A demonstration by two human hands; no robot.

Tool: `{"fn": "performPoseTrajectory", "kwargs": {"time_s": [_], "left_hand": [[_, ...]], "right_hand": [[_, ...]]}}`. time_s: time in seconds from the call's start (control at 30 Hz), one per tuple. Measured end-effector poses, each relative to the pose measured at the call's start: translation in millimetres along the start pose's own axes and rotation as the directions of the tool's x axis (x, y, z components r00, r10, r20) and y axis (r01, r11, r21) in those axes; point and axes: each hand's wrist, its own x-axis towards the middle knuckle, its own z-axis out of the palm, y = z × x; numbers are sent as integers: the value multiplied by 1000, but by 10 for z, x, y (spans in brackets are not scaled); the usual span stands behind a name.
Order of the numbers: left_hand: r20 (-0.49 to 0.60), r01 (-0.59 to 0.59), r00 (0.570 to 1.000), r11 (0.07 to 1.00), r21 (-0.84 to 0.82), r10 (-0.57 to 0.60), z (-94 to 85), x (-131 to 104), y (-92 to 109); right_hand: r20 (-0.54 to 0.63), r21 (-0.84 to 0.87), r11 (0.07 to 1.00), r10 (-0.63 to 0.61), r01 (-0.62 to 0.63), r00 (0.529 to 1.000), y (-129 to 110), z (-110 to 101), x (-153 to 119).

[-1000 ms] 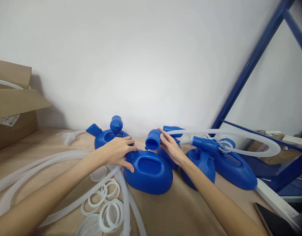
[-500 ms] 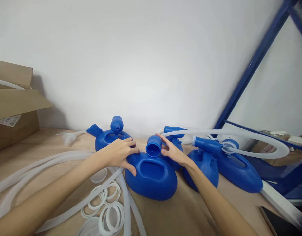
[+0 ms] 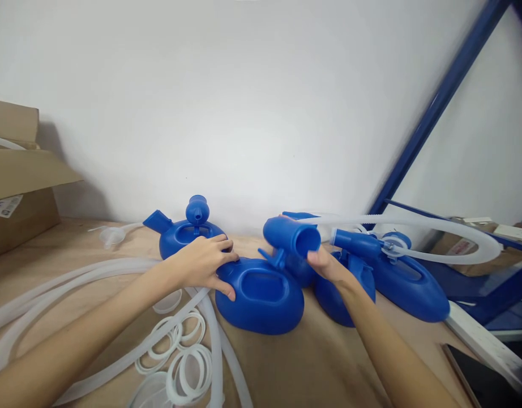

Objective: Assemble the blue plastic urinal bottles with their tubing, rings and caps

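Note:
In the centre a blue plastic bottle (image 3: 261, 317) with an oval recess lies on the tabletop. My left hand (image 3: 208, 263) grips its left end, thumb in front and fingers over the top. A blue tubular neck piece (image 3: 286, 235) is in my right hand (image 3: 324, 263), its round opening facing me and to the right. The thumb shows at the rim; most of the fingers are hidden behind the piece. A small blue tab (image 3: 276, 258) hangs below the neck piece, just above the bottle.
Behind left stands another blue bottle (image 3: 171, 243). More blue bottles (image 3: 414, 292) and a clear hose (image 3: 452, 226) are at right. Hoses (image 3: 52, 294), white rings (image 3: 188, 374) and a cardboard box (image 3: 23, 221) lie left. A phone (image 3: 482, 377) sits front right.
The neck piece has turned sideways with its opening to the right, and my right hand has shifted right and slightly down with it. My left hand stays on the bottle.

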Motion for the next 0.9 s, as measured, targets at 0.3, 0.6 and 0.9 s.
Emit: {"fn": "performPoseTrajectory", "kwargs": {"time_s": [0.3,0.6,0.9], "left_hand": [[-14,3,1000,1000,-22,-3,9,-3,-10],[-7,8,1000,993,-118,-9,25,14,-47],[-485,469,392,623,-626,-782,-753,-602,-823]], "right_hand": [[280,-307,952,100,-9,955,-324,137,-58],[47,-396,913,130,-101,990,-122,221,-26],[164,-381,917,193,-118,967,-196,137,-75]]}}
